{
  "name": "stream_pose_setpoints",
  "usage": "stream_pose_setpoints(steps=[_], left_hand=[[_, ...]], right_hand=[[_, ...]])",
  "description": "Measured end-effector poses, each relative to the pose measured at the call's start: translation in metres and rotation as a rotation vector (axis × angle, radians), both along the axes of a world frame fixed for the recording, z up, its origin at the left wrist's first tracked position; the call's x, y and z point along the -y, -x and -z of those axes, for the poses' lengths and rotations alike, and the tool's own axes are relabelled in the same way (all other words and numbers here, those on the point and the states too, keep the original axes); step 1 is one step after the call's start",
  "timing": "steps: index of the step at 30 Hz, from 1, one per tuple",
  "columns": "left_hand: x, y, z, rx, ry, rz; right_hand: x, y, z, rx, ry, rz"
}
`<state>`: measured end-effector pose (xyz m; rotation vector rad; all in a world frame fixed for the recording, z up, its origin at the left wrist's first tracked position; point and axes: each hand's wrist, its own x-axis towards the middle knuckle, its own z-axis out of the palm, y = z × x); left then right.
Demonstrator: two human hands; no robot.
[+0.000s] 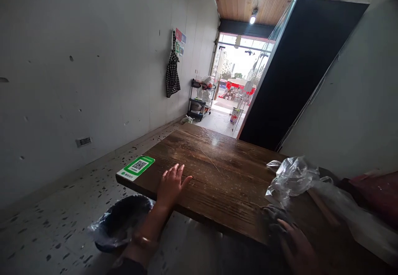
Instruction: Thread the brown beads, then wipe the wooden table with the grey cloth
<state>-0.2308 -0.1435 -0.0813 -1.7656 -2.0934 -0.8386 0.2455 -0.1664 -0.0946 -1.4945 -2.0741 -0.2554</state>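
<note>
Right hand [295, 242], between four and five o'clock from the view's centre: motion-blurred, grip closed on a dark grey, crumpled, soft cloth [273, 219], which lies against the wooden top at the near edge; its folds are too blurred to make out. Left hand [171, 184], seven o'clock: palm down, grip holding nothing, fingers and thumb apart and resting on the surface. Counter [217, 175]: dark brown, grained wooden top, rectangular, with a pale scratch and light specks. At one o'clock from the cloth: a crumpled clear plastic bag [292, 177]. Between one and two o'clock from the right hand: a narrow brown strip [323, 206], material uncertain, beside a long, milky, translucent plastic sheet [357, 221]. At ten o'clock from the left hand: a green-and-white rectangular card [136, 168] printed with a QR code, flat on the counter's corner. At eight o'clock from the same hand, below the counter's edge: a round black bin [124, 221] with a clear plastic liner. Farther out, from the view's centre: a black-and-white checked fabric apron [172, 76], hung on the wall at eleven; a black shelved trolley [195, 101], laden, at twelve; a large black flat panel [301, 72] at two.
</note>
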Motion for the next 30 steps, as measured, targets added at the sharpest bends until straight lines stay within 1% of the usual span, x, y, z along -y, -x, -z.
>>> stream_pose_setpoints(steps=[2,4,7,10,12,15,18,20,21,23,25,28,30], left_hand=[[0.0,0.0,0.0,0.007,-0.01,0.004],[0.0,0.0,0.0,0.011,-0.015,0.004],[0.001,-0.001,-0.001,0.013,-0.015,0.002],[0.001,-0.001,-0.002,0.015,-0.01,-0.004],[0.001,-0.001,-0.002,0.014,-0.005,-0.007],[0.001,-0.001,-0.001,0.012,0.009,-0.004],[0.0,0.001,0.001,0.01,0.018,-0.004],[-0.002,0.001,0.002,0.007,0.011,-0.009],[-0.002,0.002,0.002,0.006,0.007,-0.011],[-0.003,0.002,0.002,0.006,0.005,-0.015],[-0.003,0.003,0.001,0.007,0.012,-0.016],[-0.002,0.003,0.0,0.003,0.03,-0.013],[-0.003,0.002,-0.001,-0.007,0.041,-0.011]], right_hand=[[-0.001,0.011,-0.001,-0.058,0.01,0.052],[-0.002,0.033,-0.002,-0.102,0.006,0.047],[-0.003,0.075,-0.006,-0.139,0.008,-0.024],[-0.003,0.116,-0.016,-0.214,0.039,-0.131],[-0.004,0.139,-0.029,-0.307,0.091,-0.195],[-0.007,0.164,-0.058,-0.451,0.143,-0.229],[-0.015,0.179,-0.089,-0.523,0.082,-0.241],[-0.024,0.184,-0.101,-0.499,0.046,-0.268],[-0.029,0.184,-0.102,-0.446,0.047,-0.294],[-0.038,0.181,-0.094,-0.283,0.073,-0.334],[-0.043,0.175,-0.074,-0.146,0.111,-0.319],[-0.042,0.166,-0.039,-0.091,0.15,-0.252],[-0.036,0.164,-0.024,-0.064,0.143,-0.239]])
